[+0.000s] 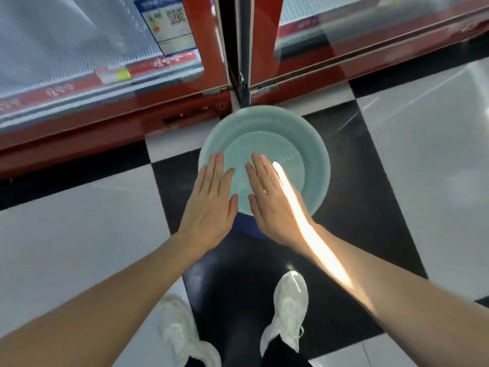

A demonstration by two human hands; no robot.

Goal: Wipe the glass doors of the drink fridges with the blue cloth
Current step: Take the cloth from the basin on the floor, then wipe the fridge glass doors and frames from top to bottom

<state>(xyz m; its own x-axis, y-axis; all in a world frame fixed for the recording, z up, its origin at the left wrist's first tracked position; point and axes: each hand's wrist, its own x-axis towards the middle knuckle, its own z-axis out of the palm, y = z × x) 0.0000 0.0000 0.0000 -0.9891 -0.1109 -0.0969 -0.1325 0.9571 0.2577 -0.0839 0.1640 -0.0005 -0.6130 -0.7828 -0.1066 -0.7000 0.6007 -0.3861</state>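
Blue cloth [244, 229], perhaps folded, shows only partly between flat hands.

Your forearms are bare, with no sleeves, watch or rings showing on your left hand [209, 205] or right hand [275, 205]. You wear white lace-up trainers [289, 305] with chunky soles and dark trousers [280, 352].

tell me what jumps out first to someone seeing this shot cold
Two bare hands, the left hand and right hand, are spread flat and empty over a pale green basin on the checkered floor. A bright streak of sunlight runs along the right forearm. Behind the basin stand two red-framed drink fridges, and a bit of blue cloth shows between the wrists.
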